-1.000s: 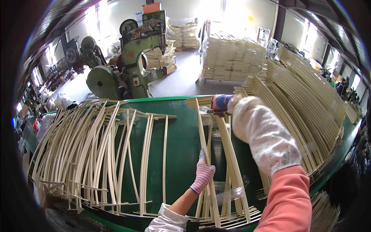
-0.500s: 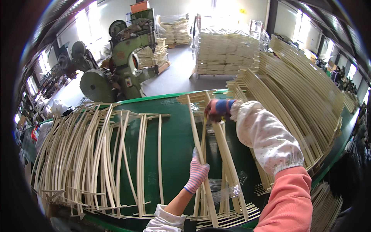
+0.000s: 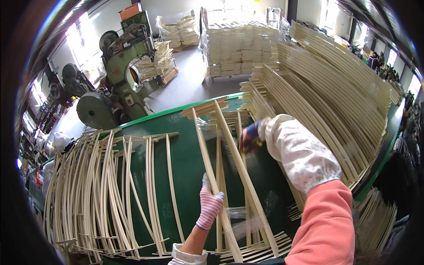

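Observation:
My left hand point(image 3: 209, 207), in a pink-and-blue striped glove, is closed on the left pale wooden rail point(image 3: 213, 176) of a slatted frame standing on the table. The fingertips reach along the rail's left side. My right hand point(image 3: 251, 139), in a dark red and blue glove, is beside the frame's right rail point(image 3: 239, 164) near its upper part. It is blurred and looks curled, with a bit of yellow at the fingers; what it holds, I cannot make out. Clear plastic film point(image 3: 240, 221) lies between the rails, near the lower slats point(image 3: 254, 252).
Slatted wooden frames point(image 3: 84, 194) stand in a row at left on the green table point(image 3: 170, 117). Many more stacked frames point(image 3: 327, 97) lean at right. Beyond the table are a green machine point(image 3: 121, 66) and a wrapped pallet stack point(image 3: 240, 51).
My right hand has dropped from the right rail's upper end to its right side. My left hand stays on the left rail. The whole view has shifted, with things sitting further left.

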Motion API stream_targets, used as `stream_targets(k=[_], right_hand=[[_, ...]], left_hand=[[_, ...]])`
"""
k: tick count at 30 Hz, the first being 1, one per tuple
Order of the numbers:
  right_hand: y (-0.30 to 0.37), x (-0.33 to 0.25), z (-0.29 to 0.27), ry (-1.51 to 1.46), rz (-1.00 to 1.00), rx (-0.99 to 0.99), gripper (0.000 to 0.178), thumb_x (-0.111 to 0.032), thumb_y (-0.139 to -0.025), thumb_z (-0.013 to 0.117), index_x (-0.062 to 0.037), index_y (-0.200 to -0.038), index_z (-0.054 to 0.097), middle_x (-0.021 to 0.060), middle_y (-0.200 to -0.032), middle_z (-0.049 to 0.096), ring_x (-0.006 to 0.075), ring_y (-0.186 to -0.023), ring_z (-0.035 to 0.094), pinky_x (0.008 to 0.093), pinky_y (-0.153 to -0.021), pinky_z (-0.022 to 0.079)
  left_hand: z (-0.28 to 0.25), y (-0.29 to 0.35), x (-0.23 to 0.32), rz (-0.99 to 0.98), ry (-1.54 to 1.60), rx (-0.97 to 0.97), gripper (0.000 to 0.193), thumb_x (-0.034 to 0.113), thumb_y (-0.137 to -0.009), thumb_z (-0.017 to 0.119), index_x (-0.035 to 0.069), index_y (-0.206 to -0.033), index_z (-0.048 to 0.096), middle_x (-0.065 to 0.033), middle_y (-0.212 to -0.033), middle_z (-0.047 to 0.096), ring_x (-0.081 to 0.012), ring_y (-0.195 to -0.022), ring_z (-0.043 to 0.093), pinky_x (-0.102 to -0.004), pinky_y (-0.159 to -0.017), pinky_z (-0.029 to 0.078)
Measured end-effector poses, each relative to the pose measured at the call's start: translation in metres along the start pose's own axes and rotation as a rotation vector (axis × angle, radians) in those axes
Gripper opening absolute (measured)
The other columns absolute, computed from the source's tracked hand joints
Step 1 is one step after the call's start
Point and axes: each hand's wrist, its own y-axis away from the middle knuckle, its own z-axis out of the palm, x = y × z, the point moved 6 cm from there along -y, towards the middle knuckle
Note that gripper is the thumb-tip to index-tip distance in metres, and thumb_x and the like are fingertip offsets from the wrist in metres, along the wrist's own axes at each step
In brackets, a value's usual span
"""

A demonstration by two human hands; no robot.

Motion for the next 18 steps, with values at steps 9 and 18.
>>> stream_targets(k=[9, 18], right_hand=[[0.133, -0.034, 0.072, 0.249, 0.195, 0.933, 0.044, -0.007, -0.070, 0.062, -0.0074, -0.113, 0.054, 0.0159, -0.102, 0.063, 0.0283, -0.089, 0.064, 0.0355, -0.075, 0.053], [0.164, -0.136, 0.266, 0.977, 0.145, 0.597, 0.028, -0.009, -0.064, 0.061, -0.0095, -0.093, 0.061, 0.0143, -0.080, 0.065, 0.0308, -0.078, 0.064, 0.0389, -0.066, 0.052]], left_hand=[[0.004, 0.013, -0.002, -0.079, 0.039, -0.064, 0.083, -0.009, -0.062, 0.053, -0.002, -0.138, 0.021, -0.0155, -0.129, 0.042, -0.0226, -0.116, 0.044, -0.0281, -0.098, 0.036], [0.002, 0.031, -0.016, 0.011, 0.090, -0.181, 0.076, -0.002, -0.078, 0.056, -0.002, -0.140, 0.013, -0.0172, -0.140, 0.029, -0.0207, -0.124, 0.035, -0.0263, -0.102, 0.028]])
